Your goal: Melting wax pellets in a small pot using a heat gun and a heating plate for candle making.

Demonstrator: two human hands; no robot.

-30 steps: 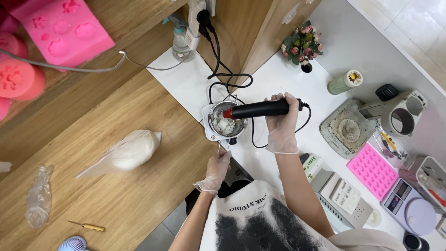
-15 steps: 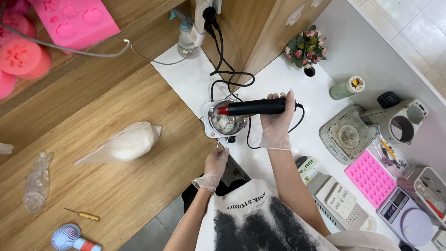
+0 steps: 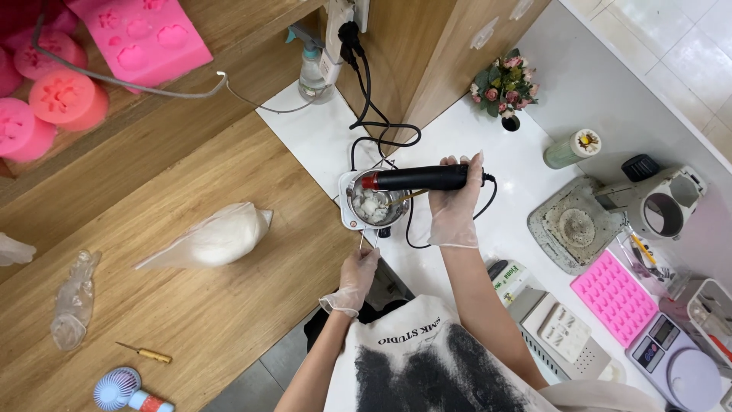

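Observation:
My right hand (image 3: pixel 452 200), in a clear glove, grips a black heat gun (image 3: pixel 415 178) with a red nozzle. The nozzle points left over a small metal pot (image 3: pixel 374 206) of white chunks. That pot sits on a small white hot plate (image 3: pixel 347 217) at the seam between the white counter and the wooden table. My left hand (image 3: pixel 357 272), also gloved, pinches a thin metal stick (image 3: pixel 361 241) just below the pot. A black cord (image 3: pixel 374 130) runs from the heat gun up to a wall socket.
A plastic bag of white material (image 3: pixel 217 238) lies on the wooden table, with a crumpled glove (image 3: pixel 73 301), a small awl (image 3: pixel 145 353) and a hand fan (image 3: pixel 122 391). Pink moulds (image 3: pixel 145 34) sit at top left. To the right are a pink tray mould (image 3: pixel 614 286), scales (image 3: pixel 675 355), flowers (image 3: pixel 505 85).
The view has shifted slightly. My right hand keeps the heat gun over the pot and my left hand stays under it with the stick.

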